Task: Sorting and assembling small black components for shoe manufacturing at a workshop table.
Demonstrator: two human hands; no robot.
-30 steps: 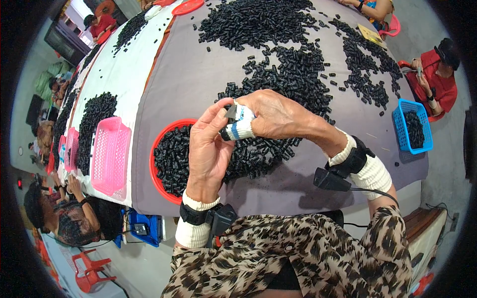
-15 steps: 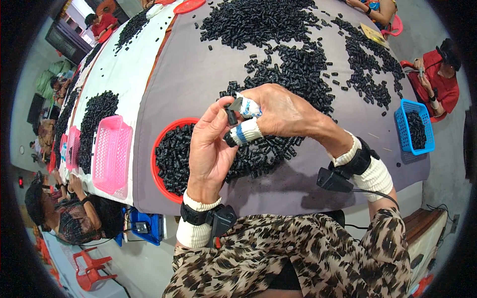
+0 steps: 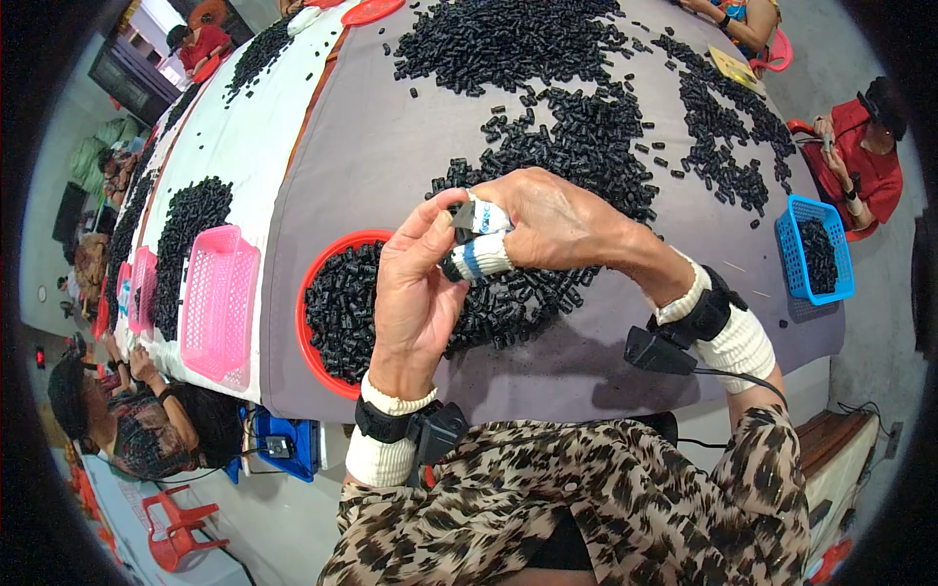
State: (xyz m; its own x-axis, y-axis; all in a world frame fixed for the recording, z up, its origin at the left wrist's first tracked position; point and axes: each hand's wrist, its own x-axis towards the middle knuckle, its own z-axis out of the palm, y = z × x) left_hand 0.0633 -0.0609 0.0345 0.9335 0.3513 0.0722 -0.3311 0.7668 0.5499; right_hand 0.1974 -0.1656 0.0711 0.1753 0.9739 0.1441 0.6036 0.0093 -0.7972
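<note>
Both hands meet above the table, fingertips almost touching. My left hand (image 3: 410,293) pinches a small black cylindrical part (image 3: 452,217) between thumb and fingers, partly hidden by them. From the right, my right hand (image 3: 562,220) closes in against that part. White wrapping covers its thumb and a finger, with a blue band on the thumb. A dark grey flat edge shows at its fingertips; its kind is unclear. Below my left hand stands a red round tray (image 3: 301,317) full of the same black parts, and more parts (image 3: 518,308) lie loose under my hands.
Large heaps of black parts (image 3: 508,44) spread over the grey cloth (image 3: 342,166). A blue basket (image 3: 848,278) of parts stands at right, a pink basket (image 3: 220,303) at left. Co-workers sit around, one in red (image 3: 870,166) at right, another (image 3: 147,420) at left.
The black part has turned and is now more covered by the fingertips. My right fingertips have moved slightly closer to it; both arms stay nearly in place.
</note>
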